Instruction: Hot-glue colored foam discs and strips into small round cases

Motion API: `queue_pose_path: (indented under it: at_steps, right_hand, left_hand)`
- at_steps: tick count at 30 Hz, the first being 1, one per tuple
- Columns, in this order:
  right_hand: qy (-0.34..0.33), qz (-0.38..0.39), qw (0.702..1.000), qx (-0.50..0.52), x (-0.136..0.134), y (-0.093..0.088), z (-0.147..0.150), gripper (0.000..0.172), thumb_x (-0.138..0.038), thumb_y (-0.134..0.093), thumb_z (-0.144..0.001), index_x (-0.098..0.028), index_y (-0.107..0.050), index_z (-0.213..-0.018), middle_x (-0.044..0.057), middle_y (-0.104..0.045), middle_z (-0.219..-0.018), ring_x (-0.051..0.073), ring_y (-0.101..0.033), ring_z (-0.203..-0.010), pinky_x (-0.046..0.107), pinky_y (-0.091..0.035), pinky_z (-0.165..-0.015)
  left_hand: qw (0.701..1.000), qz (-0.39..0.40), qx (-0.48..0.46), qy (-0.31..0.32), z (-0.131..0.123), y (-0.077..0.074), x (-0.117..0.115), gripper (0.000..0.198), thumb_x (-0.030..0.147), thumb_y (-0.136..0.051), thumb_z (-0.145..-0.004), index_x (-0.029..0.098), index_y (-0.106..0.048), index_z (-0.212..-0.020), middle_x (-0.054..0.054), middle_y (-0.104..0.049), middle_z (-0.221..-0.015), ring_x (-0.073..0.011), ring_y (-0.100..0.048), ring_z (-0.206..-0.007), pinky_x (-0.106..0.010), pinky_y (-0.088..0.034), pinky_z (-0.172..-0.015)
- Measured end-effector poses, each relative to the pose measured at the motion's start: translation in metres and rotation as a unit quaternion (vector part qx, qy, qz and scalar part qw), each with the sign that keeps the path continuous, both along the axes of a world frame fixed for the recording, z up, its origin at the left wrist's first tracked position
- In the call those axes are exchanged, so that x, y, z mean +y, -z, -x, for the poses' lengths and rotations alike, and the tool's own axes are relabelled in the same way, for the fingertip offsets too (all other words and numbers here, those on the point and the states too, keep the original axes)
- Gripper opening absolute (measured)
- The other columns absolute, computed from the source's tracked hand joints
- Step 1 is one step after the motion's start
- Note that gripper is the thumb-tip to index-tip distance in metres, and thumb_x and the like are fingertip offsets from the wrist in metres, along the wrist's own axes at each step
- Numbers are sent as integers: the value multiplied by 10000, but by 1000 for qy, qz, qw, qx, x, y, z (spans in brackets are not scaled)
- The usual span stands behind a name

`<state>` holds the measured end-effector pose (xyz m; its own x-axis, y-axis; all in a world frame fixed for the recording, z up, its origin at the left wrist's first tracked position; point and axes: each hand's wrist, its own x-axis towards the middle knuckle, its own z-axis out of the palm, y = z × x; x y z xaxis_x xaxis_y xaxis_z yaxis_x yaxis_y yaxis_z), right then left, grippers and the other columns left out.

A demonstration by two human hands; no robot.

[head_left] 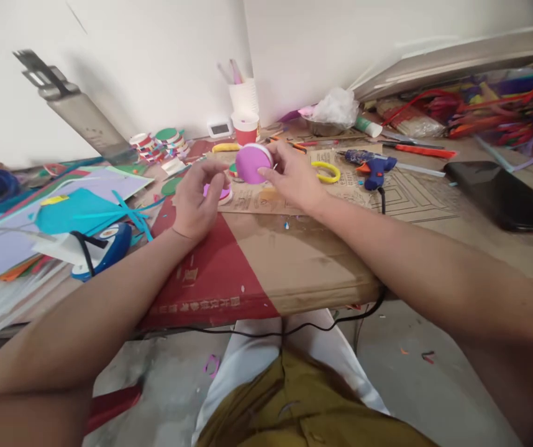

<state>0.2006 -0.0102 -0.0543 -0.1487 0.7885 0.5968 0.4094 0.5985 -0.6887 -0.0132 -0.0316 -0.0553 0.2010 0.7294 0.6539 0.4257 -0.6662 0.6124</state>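
Observation:
A round purple disc with a white rim [250, 164] is tilted up, its flat face toward me. My right hand [292, 174] grips its right edge between thumb and fingers. To its left, my left hand [197, 195] is loosely curved, thumb and fingers apart. Just beyond the left thumb lies a second purple disc with a pale and red rim [223, 194]; whether the hand touches it I cannot tell. Behind my hands is a red and white paper cup [246, 127]. A yellow ring-shaped piece [326, 172] lies right of my right hand.
A blue glue gun [371, 166] and a black phone [504, 195] lie to the right. Coloured paper sheets [77, 205] and a blue and white device [103, 251] are at left. Striped cups [171, 143] stand farther back. A black cable [266, 334] hangs along the front edge.

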Motion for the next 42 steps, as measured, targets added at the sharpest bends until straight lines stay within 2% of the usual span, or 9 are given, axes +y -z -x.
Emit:
queue_pose_path:
  at_steps: [4, 7, 12, 19, 25, 28, 32, 38, 42]
  right_hand:
    - [29, -14, 999, 8, 2, 2, -12, 150, -275, -633, -864, -222, -550, -977, 20, -625, -906, 187, -585, -826, 369, -503, -783]
    - [42, -25, 999, 5, 4, 4, -18, 174, -317, -649, -851, -230, -576, -984, 34, -636, -928, 202, -597, -858, 382, -508, -800]
    - [9, -33, 999, 22, 2, 9, -18, 217, -339, -659, -821, -209, -590, -980, 33, -648, -898, 208, -603, -831, 400, -508, -784]
    - [-55, 64, 996, 36, -14, 7, -10, 240, -408, -665, -806, -231, -570, -938, 19, -649, -859, 187, -593, -749, 356, -497, -728]
    - [-76, 73, 994, 26, -20, 2, -4, 218, -356, -646, -807, -213, -593, -962, 42, -651, -904, 194, -588, -770, 361, -487, -753]
    - [-101, 95, 990, 21, -20, 4, -2, 205, -338, -625, -824, -227, -593, -993, 39, -659, -919, 196, -593, -776, 368, -496, -771]
    - [-120, 127, 984, 20, -23, 5, -1, 203, -361, -631, -824, -240, -598, -984, 21, -655, -882, 194, -593, -755, 376, -508, -798]
    - [-122, 161, 979, 40, -33, -1, 3, 287, -436, -614, -855, -222, -596, -1046, 42, -665, -1012, 203, -604, -905, 362, -491, -871]
    - [-120, 200, 971, 55, -38, -1, 4, 278, -440, -621, -856, -208, -610, -1008, 33, -676, -988, 195, -604, -885, 351, -492, -838]
  left_hand:
    - [999, -27, -36, 16, -9, -2, 3, 339, 510, -502, -939, 197, -585, -1040, -9, -619, -820, -128, -618, -725, -326, -511, -734]
    - [999, -4, -40, 9, -13, -3, 8, 281, 457, -498, -951, 200, -576, -1034, -24, -638, -854, -137, -620, -754, -317, -507, -732]
    - [996, 60, -63, -18, -17, -5, 9, 176, 329, -458, -966, 195, -567, -995, -43, -642, -875, -141, -605, -801, -288, -490, -749]
    - [987, 145, -76, -1, -25, -13, -8, 239, 356, -409, -967, 170, -560, -955, -54, -625, -929, -160, -592, -866, -299, -482, -767]
    - [991, 128, -35, 21, -23, -9, -8, 218, 349, -485, -923, 166, -586, -983, -71, -639, -1009, -195, -593, -970, -348, -470, -893]
    - [986, 157, -54, 30, -21, -7, -6, 229, 350, -550, -880, 163, -598, -1003, -70, -653, -987, -191, -606, -917, -334, -490, -831]
    - [981, 185, -19, 49, -19, -9, -8, 217, 376, -592, -854, 174, -637, -919, -39, -674, -901, -173, -595, -835, -301, -481, -763]
    - [972, 214, -71, 65, -20, -7, -14, 258, 411, -625, -837, 164, -636, -908, -28, -665, -872, -164, -582, -818, -287, -466, -773]
    - [967, 233, -88, 54, -21, -3, -16, 246, 399, -620, -840, 165, -634, -913, -28, -657, -868, -161, -571, -810, -285, -459, -774]
